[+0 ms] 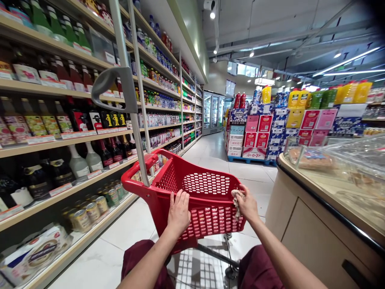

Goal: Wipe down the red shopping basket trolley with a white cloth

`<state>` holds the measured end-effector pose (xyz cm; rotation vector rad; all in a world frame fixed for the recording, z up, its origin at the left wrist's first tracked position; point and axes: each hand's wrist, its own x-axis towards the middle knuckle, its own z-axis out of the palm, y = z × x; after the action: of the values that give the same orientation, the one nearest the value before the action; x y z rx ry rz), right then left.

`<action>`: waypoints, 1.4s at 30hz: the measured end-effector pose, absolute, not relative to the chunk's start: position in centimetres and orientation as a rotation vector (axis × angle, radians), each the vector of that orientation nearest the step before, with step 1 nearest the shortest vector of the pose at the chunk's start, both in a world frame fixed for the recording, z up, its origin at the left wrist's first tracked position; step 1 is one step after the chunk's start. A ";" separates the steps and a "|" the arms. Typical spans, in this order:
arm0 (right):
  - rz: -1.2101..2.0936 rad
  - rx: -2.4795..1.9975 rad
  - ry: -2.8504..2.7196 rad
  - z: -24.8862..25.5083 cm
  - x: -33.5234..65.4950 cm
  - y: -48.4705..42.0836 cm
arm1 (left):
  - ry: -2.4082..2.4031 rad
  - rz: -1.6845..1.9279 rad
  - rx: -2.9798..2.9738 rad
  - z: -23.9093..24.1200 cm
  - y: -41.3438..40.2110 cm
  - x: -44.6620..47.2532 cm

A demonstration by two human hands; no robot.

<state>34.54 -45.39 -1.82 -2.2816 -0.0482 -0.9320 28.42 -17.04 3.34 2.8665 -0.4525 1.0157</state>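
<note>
A red plastic shopping cart (164,208) with a perforated basket stands right in front of me, a grey pole and grey handle (124,90) rising at its left. My left hand (179,210) rests on the near rim of the basket, its fingers stretched out over the edge and holding nothing. At the basket's right corner, my right hand (248,204) is closed round a crumpled pale cloth (237,199). The cloth presses against the rim there, and part of it hangs down the outer side. The basket's floor is mostly hidden behind the near wall.
Shelves (69,136) of bottles and cans run along the left. At the right stands a wooden counter (315,237) with clear covers (339,152) over packaged food. Stacked drink cartons (257,134) sit on a blue pallet farther ahead. Glass-door coolers (212,110) line the aisle's end.
</note>
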 end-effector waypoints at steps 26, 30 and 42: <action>-0.964 -2.453 -0.135 -3.7 32.1 -44.9 | -0.430 0.927 2.825 4.2 -16.7 27.8; -0.966 -2.617 -0.492 -3.8 32.3 -44.7 | -0.457 0.886 2.825 4.4 -16.5 28.0; -0.996 -2.523 -0.602 -5.8 33.5 -48.4 | -0.534 0.918 2.833 4.4 -15.9 28.3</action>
<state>33.50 -48.36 -5.76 -2.5234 -0.6019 -0.9957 28.29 -15.88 4.41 2.8331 -0.5341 0.9182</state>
